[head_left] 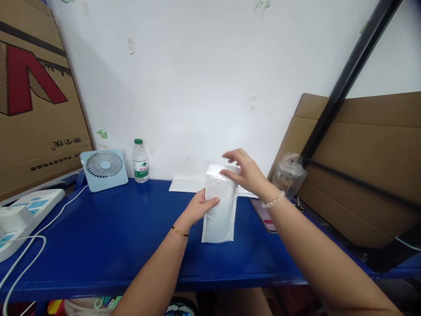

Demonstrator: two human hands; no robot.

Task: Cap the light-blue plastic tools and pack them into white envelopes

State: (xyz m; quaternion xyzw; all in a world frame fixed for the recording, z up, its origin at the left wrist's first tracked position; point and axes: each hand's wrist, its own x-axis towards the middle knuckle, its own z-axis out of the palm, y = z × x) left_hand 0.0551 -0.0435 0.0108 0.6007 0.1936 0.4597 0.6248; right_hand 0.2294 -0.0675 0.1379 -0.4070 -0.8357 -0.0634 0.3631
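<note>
A white padded mailer bag point(219, 215) stands upright on the blue table point(115, 237), near the middle. My left hand point(199, 207) grips its left edge, thumb across the front. At the bag's top, my right hand point(245, 170) rests with the fingers spread over the opening. A bead bracelet is on my right wrist and a thin black-and-gold band on my left.
A stack of flat white mailers point(184, 185) lies against the wall behind the bag. A small blue fan point(104, 169) and a water bottle point(140, 161) stand at the back left. A phone point(263, 214) and a plastic cup point(289, 174) are to the right. Power strips point(19, 217) with white cables sit far left; cardboard flanks both sides.
</note>
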